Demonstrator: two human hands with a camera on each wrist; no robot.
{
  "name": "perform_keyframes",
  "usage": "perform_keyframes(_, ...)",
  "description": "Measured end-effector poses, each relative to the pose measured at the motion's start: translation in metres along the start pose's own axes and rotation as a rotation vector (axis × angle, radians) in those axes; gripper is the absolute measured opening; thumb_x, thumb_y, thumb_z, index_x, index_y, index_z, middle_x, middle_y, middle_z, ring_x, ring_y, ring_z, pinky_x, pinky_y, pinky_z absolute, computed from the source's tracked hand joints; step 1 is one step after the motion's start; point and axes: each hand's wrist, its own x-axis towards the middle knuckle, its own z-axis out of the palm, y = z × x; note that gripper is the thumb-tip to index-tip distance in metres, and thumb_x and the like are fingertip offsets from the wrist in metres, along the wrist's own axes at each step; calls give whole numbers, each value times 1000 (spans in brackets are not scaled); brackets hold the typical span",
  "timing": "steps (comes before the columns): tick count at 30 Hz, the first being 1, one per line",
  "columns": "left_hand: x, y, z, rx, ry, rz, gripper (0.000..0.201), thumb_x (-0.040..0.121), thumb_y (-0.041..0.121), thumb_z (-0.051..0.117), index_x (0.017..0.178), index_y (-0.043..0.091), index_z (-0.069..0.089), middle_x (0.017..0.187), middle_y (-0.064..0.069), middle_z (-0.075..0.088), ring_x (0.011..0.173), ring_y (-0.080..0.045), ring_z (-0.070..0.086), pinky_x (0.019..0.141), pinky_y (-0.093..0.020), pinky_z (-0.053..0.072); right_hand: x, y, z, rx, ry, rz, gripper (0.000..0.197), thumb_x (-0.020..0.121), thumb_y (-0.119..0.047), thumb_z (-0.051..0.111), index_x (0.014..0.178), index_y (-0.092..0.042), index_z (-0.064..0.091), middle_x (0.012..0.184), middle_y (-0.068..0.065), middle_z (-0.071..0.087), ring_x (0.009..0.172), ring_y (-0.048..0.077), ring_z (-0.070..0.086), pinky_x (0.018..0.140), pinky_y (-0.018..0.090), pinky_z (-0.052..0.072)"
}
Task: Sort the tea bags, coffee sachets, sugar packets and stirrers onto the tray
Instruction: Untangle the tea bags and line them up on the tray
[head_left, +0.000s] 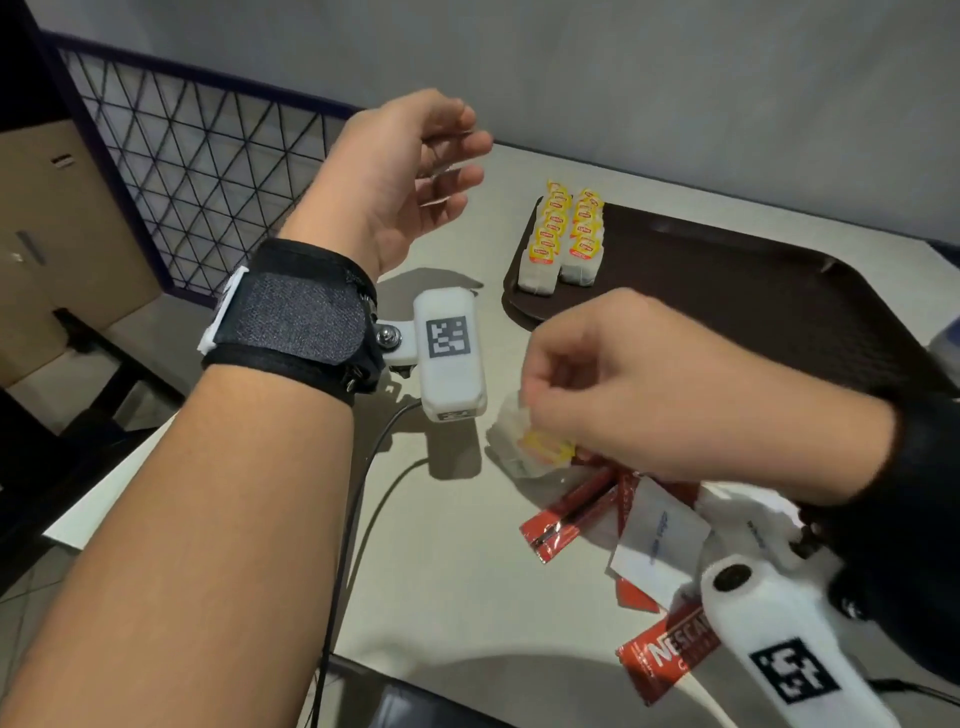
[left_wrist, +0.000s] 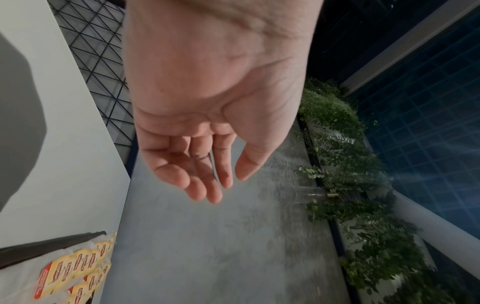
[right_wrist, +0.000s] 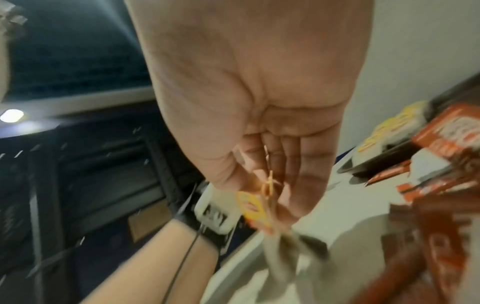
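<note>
My right hand (head_left: 550, 374) pinches the yellow tag of a tea bag (head_left: 535, 447) just above the table; in the right wrist view the tag (right_wrist: 255, 211) hangs from my fingers (right_wrist: 293, 185) with the bag blurred below. My left hand (head_left: 415, 171) hovers empty, fingers loosely curled, over the table's far left corner, left of the brown tray (head_left: 727, 301). Two rows of yellow-tagged tea bags (head_left: 563, 239) lie in the tray's far left corner, also visible as tea bags (left_wrist: 72, 267) in the left wrist view. Red coffee sachets (head_left: 576, 512) and white sugar packets (head_left: 660, 540) lie loose under my right forearm.
A Nescafe sachet (head_left: 670, 652) lies near the table's front edge. A wire-mesh railing (head_left: 197, 156) borders the table on the left, a grey wall (head_left: 623, 78) behind. A cable (head_left: 358, 499) runs from my left wrist camera across the table.
</note>
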Motion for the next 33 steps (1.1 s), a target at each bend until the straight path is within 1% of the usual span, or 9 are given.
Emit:
perform_keyframes(4, -6, 4, 12, 59, -135, -45, 19, 101, 34, 59, 104, 18, 69, 99, 0, 79, 82, -16, 72, 72, -28, 56, -3, 18, -31, 629, 30, 136, 14, 89, 6, 59, 78, 5, 67, 58, 10, 62, 51, 14, 57, 53, 28, 53)
perform_keyframes(6, -13, 5, 21, 140, -296, -69, 28, 102, 40, 59, 112, 16, 68, 106, -5, 79, 90, -21, 73, 77, -32, 59, -8, 25, -41, 846, 57, 162, 16, 86, 10, 56, 76, 2, 66, 56, 9, 57, 47, 16, 53, 49, 26, 52)
perform_keyframes(8, -22, 1, 33, 199, -516, -121, 40, 97, 48, 62, 117, 14, 68, 113, -11, 77, 93, -24, 73, 82, -37, 61, -14, 31, -51, 952, 104, 164, 9, 75, 5, 59, 74, -1, 66, 60, 13, 60, 49, 18, 54, 49, 26, 51)
perform_keyframes(10, -29, -5, 44, 213, -717, -182, 50, 88, 51, 68, 120, 12, 68, 115, -14, 75, 91, -22, 72, 79, -34, 63, -19, 42, -57, 995, 174, 178, 15, 78, 7, 55, 74, -2, 66, 66, 16, 62, 52, 19, 56, 50, 27, 49)
perform_keyframes(14, -39, -18, 60, 301, -902, -177, 49, 81, 31, 80, 125, 12, 69, 111, -9, 74, 98, -21, 71, 88, -38, 61, -26, 62, -60, 1054, 269, 225, 18, 89, 9, 49, 83, 3, 65, 76, 22, 60, 56, 19, 57, 48, 24, 50)
perform_keyframes(20, -44, -29, 76, 330, -807, -189, 39, 79, 14, 85, 116, 9, 72, 92, -11, 70, 77, -14, 69, 71, -27, 58, -29, 79, -52, 1098, 276, 228, 15, 90, 7, 55, 83, 4, 67, 78, 22, 63, 59, 18, 59, 50, 23, 52)
perform_keyframes(24, -45, -36, 83, 265, -768, -197, 37, 79, 10, 82, 115, 9, 72, 95, -11, 75, 82, -19, 73, 74, -36, 62, -32, 84, -51, 1175, 309, 212, 21, 97, -9, 58, 102, 10, 67, 85, 25, 63, 67, 23, 62, 54, 24, 56)
perform_keyframes(27, -44, -39, 85, 214, -689, -193, 33, 78, 15, 80, 111, 12, 74, 94, -10, 77, 80, -19, 74, 74, -40, 62, -36, 84, -51, 1273, 351, 165, 42, 87, -28, 66, 118, 1, 64, 89, 23, 67, 73, 27, 66, 61, 28, 59)
perform_keyframes(33, -44, -42, 88, 192, -610, -163, 33, 79, 18, 82, 111, 12, 76, 97, -10, 77, 77, -18, 72, 62, -32, 59, -39, 89, -42, 1210, 455, 144, 36, 84, -5, 73, 119, -6, 65, 88, 21, 73, 72, 26, 69, 62, 29, 60)
